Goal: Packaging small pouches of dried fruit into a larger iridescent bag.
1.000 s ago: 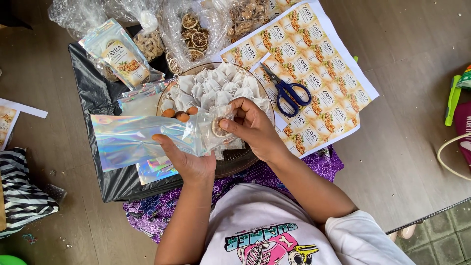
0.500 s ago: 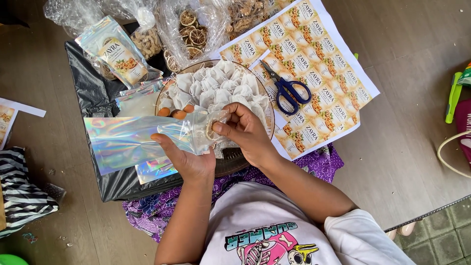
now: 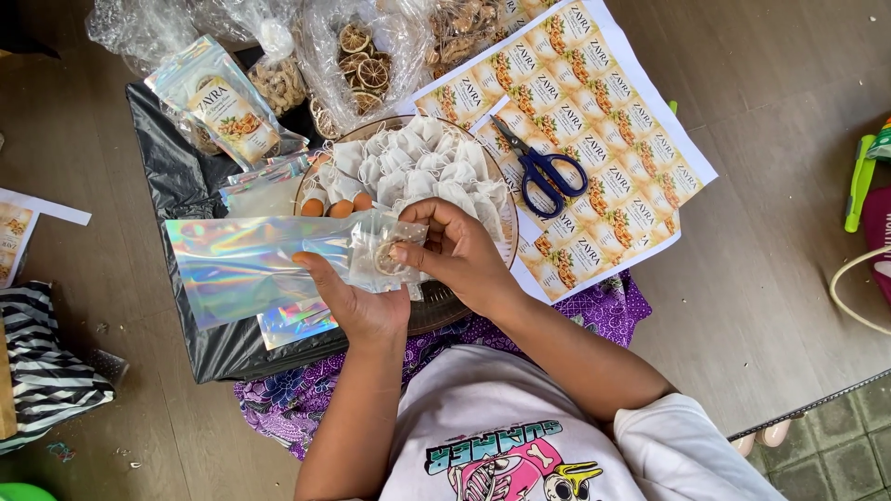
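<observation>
A: Landmark is the round tray (image 3: 506,269) of white tea-bag sachets (image 3: 418,167). Farthest left of it, a striped cloth (image 3: 46,371) on the floor; nearer, black plastic sheeting (image 3: 176,176) under everything, probably to keep the goods off the boards.

B: And the shiny pouch?

A: A holographic pouch (image 3: 241,264) lies flat, stretching left from the tray's near-left edge, mouth end toward the tray. The left hand (image 3: 357,301) cradles it from below, palm up, fingers curled under the mouth and thumb on top, so the opening stays steady and faces the other hand.

B: Spare pouches?

A: A few (image 3: 292,320) lie beneath it; a finished, labelled pouch (image 3: 223,97) sits up-left of the tray.

B: Right hand?

A: The right hand (image 3: 455,255) is over the tray's near edge, thumb and forefinger pinching a small sachet (image 3: 385,255) right at the pouch mouth, other fingers folded in. Whether the sachet is already partly inside, the clear film makes hard to tell.

B: Past the tray?

A: Behind it, clear bags of dried citrus slices (image 3: 357,60). To its right, sheets of printed labels (image 3: 594,139) with blue-handled scissors (image 3: 543,167) lying on them, within easy reach.
</observation>
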